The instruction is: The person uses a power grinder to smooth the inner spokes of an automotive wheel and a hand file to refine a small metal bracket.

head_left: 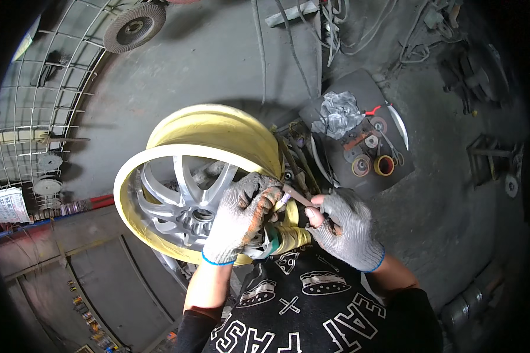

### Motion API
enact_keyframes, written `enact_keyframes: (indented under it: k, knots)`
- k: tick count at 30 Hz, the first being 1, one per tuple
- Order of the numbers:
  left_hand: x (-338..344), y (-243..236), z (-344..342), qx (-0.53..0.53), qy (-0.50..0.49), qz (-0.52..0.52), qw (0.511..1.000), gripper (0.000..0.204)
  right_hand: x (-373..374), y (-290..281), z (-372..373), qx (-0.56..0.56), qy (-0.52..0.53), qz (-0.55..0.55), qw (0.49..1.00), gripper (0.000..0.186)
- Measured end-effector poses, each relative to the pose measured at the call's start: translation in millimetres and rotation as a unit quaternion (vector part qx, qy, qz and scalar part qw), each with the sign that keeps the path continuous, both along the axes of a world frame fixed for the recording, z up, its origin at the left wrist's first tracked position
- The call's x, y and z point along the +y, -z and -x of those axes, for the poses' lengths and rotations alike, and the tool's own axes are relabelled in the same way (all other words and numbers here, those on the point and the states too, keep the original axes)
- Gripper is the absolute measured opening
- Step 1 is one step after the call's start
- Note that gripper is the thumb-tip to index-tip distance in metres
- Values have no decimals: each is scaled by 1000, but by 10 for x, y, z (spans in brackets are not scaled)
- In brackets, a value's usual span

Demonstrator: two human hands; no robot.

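Note:
An alloy wheel (185,126) with pale yellow covering on its rim and silver spokes stands tilted in front of me. My left hand (238,217), in a stained grey glove, is closed at the rim's right side, pinching a small pale piece (282,201). My right hand (344,229), gloved likewise with bare fingertips showing, grips a thin flat tool (297,195) whose end reaches the left hand's fingers. Below the hands are yellow tape-like rolls (294,236) and a green band, partly hidden by the gloves.
A dark board (394,170) at right holds crumpled silver material (338,112), a red-handled knife (397,126), scissors, discs and tape rolls. A wire grid (38,100) with discs lines the left. Hoses (262,70) hang beyond the wheel; dark equipment (479,76) sits far right.

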State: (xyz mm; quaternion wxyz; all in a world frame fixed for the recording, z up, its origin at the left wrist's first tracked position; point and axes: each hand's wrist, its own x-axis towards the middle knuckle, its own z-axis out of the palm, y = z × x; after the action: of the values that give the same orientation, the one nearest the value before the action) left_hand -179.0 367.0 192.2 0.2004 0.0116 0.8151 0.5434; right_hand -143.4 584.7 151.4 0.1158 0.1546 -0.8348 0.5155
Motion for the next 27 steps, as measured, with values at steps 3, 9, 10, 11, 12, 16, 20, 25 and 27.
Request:
enact_keyframes:
  k: [3,9,10,11,12,16,20,25,27]
  knots:
    - [-7,-88,117,14,49,21,998,30,127,36,-7,47,-35,-84,995,25]
    - [-1,-126,251,-4,96,79,992,29,282,10,94,89,-91,-132,983,32]
    - [-16,-125,228,-35,59,41,997,28,272,-6,108,61,-85,-109,989,28]
    - [-37,-120,187,-67,20,3,998,28,249,-23,121,32,-80,-84,993,25]
    - [-54,-90,149,-99,-15,-37,994,27,231,-32,125,2,-72,-62,995,21]
    - [-219,39,28,-99,33,-111,988,17,119,-79,147,-44,-8,13,999,14]
    - [-195,23,-53,-12,102,21,994,7,75,-17,145,-28,-26,6,999,14]
    - [-49,-10,-138,171,102,193,961,16,92,20,72,-132,-18,49,990,14]
    - [2,-24,-168,186,86,211,956,18,80,133,37,-167,1,92,982,17]
